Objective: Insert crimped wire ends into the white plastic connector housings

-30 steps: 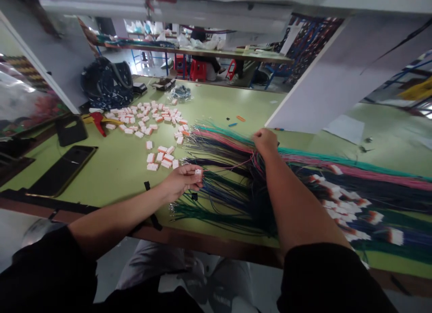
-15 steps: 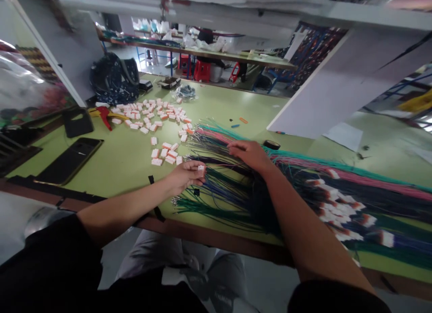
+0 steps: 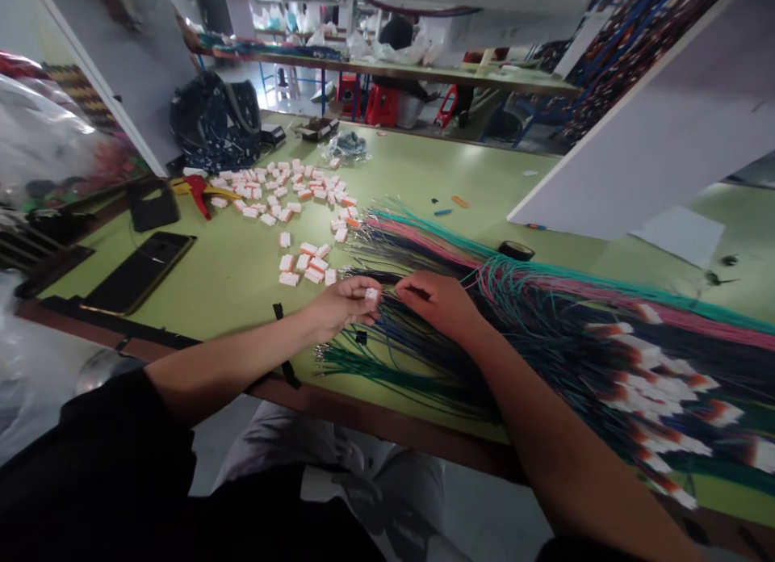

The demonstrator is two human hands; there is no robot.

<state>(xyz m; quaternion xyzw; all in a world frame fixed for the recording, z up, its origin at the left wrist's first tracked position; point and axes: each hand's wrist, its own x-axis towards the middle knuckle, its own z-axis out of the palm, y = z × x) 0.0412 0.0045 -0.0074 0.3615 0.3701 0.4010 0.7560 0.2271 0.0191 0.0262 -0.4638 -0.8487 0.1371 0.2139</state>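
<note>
Fingers of your left hand pinch a white connector over the loose left end of the wire bundle; this grip likely leaves the side facing your right hand uncovered. That hand reaches across the bundle, its fingertips pressed together near the connector; whether a thin strand is caught between them, I cannot tell.

The bundle's ends fan out leftward, probably so you can pick out single wires. Loose connectors lie left of the bundle, seemingly for easy reach by your left hand. More white-and-orange connectors rest on its right part, perhaps to stay apart from the loose ones. Just beside the bundle's far edge is a black tape roll.

Well left of the bundle lie a red-and-yellow tool and a dark phone, whose small white mark is unreadable; you find no legible brand or label.
</note>
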